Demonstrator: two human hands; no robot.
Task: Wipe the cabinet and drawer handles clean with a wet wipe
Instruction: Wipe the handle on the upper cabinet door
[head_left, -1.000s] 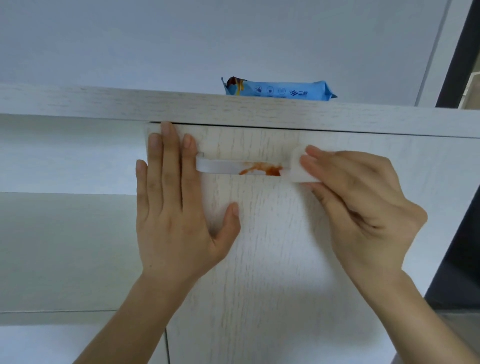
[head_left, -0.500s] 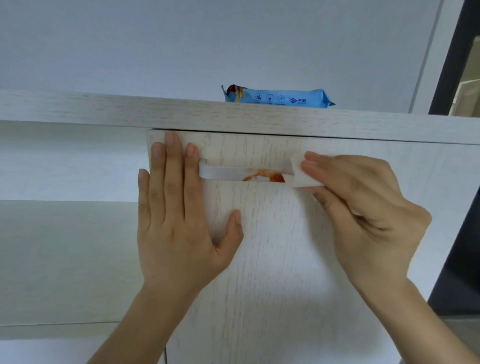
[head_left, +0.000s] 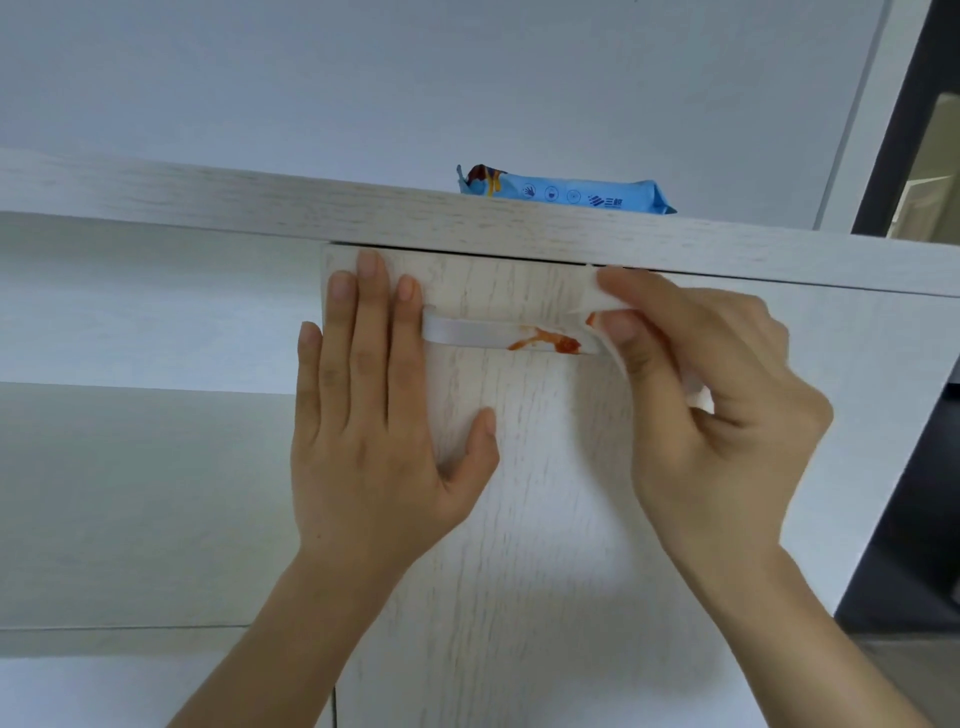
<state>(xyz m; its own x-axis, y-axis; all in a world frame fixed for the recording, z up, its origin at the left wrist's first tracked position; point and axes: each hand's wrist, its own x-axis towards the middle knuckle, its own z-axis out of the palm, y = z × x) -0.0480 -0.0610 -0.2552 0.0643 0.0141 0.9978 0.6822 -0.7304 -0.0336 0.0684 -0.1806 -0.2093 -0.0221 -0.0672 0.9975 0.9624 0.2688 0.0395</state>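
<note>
The job looked barely started. The white bar handle (head_left: 498, 335) on the pale, wood-grain cabinet door (head_left: 519, 519) carried a bright orange-red smear (head_left: 545, 343) along its right half, plain to see and not yet rubbed away; the left half of the handle looked clean. The person's left hand (head_left: 374, 410) lay flat against the door, fingers straight and pressed to the panel beside the handle's left end, holding nothing, as if to steady the door. The right hand (head_left: 711, 395) pinched a folded white wet wipe (head_left: 602, 322) between thumb and fingers at the handle's right end, and the wipe showed a small orange mark, so I judged that a little of the mess had come off onto it. Most of the stain remained for wiping. I saw only this 1 handle; whether other cabinet or drawer handles waited, I could not tell. A blue pack of wet wipes (head_left: 571, 195) sat on the cabinet's top board (head_left: 260, 208), above the door.
</note>
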